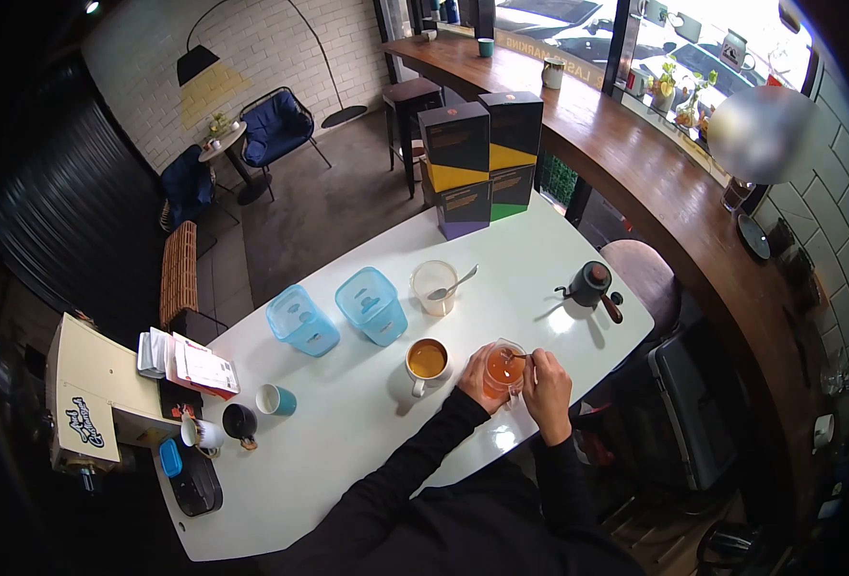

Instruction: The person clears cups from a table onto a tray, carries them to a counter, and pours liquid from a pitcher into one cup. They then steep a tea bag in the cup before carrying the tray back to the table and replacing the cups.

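A glass cup of orange-red liquid (504, 366) stands near the front edge of the white table. My left hand (481, 377) is wrapped round the cup's left side. In the fingers of my right hand (547, 387) is a spoon (518, 356), its lower end in the liquid. Just left of my left hand sits a white cup of brown coffee (427, 359), its handle toward me. Behind it is a clear plastic tub (434, 288) with a metal spoon (462, 279) leaning in it.
Two blue containers (303, 322) (371, 305) stand left of the tub. Black boxes (465, 144) are stacked at the back. A black kettle (591, 282) is on the right. Cups (239, 422) and a black tray (197, 483) lie at the left, near papers (203, 366).
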Motion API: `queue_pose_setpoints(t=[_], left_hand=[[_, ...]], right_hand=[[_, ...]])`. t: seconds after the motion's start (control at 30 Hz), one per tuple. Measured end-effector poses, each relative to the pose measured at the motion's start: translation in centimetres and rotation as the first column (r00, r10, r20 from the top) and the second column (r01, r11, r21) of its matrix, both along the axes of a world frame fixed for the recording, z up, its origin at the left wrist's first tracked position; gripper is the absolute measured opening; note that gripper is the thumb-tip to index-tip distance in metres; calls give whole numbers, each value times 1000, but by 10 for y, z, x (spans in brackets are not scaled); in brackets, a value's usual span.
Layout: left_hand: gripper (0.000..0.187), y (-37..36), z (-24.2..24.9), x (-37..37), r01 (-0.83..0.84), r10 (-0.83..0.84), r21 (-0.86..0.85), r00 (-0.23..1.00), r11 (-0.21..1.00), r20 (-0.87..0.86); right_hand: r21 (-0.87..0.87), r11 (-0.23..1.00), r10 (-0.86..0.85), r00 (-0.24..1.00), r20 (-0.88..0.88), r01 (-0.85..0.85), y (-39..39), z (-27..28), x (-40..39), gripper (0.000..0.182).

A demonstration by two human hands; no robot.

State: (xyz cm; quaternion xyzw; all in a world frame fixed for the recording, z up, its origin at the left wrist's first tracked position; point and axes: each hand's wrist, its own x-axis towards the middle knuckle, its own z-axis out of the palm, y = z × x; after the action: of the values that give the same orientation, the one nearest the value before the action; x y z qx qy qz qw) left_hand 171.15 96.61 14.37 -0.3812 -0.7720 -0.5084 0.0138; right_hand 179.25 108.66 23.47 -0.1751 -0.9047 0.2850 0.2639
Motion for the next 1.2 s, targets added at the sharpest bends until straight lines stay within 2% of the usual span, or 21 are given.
queue_pose_setpoints(t=[0.13, 0.23, 0.33, 0.47, 0.5, 0.57, 0.63, 0.67, 0.73, 0.8, 0.87, 0.93, 1.03, 1.17, 1.2], left_hand=[[96, -8, 2, 5, -28, 28, -10, 1000, 1000, -14], [96, -13, 0, 10, -33, 33, -8, 999, 999, -11], [97, -17, -2, 11, -34, 34, -1, 999, 999, -1], [98, -22, 2, 12, -35, 35, -19, 999, 999, -10], [98, -24, 1, 13, -37, 37, -19, 999, 999, -9], [97, -24, 1, 13, 1, -1, 1, 985, 1000, 170], [97, -23, 2, 13, -14, 14, 0, 994, 1000, 111], [97, -23, 4, 13, -29, 29, -3, 998, 1000, 53], [97, -24, 7, 13, -34, 35, -15, 998, 999, 59], [97, -23, 7, 13, -37, 39, -26, 997, 999, 65], [93, -22, 6, 13, -64, 64, -27, 998, 998, -6], [93, -23, 11, 15, -63, 63, -27, 998, 998, -14], [92, -21, 12, 13, -68, 68, -16, 997, 998, -22], [96, -21, 5, 15, -74, 75, -30, 997, 997, -1], [96, -21, 3, 14, -75, 75, -31, 997, 997, -3]], right_hand=[[-3, 1000, -17, 1000, -4, 17, -7, 2, -4, 9], [-41, 998, 36, 998, -61, -38, -9, 0, -7, 7], [-137, 980, 129, 984, -121, -145, -12, 1, -7, 7], [-126, 963, 225, 967, -123, -240, -12, 3, -3, 6], [-137, 948, 279, 957, -79, -288, -10, 5, 1, 6], [-148, 931, 332, 942, -37, -334, -7, 11, 6, 6], [-194, 883, 425, 904, -50, -427, -5, 18, 12, 8], [-193, 883, 426, 903, -52, -428, -2, 20, 14, 8], [-83, 893, 448, 890, 83, -442, 4, 23, 19, 7], [-35, 907, 421, 902, 94, -420, 6, 27, 18, 7], [13, 918, 393, 914, 106, -396, 6, 27, 15, 6], [95, 943, 310, 945, 100, -320, 4, 21, 9, 7], [77, 968, 236, 970, 56, -240, 2, 17, 0, 6], [-3, 973, 230, 973, -5, -230, 0, 7, -7, 5], [-22, 961, 275, 961, -11, -275, -1, 7, -7, 5]])
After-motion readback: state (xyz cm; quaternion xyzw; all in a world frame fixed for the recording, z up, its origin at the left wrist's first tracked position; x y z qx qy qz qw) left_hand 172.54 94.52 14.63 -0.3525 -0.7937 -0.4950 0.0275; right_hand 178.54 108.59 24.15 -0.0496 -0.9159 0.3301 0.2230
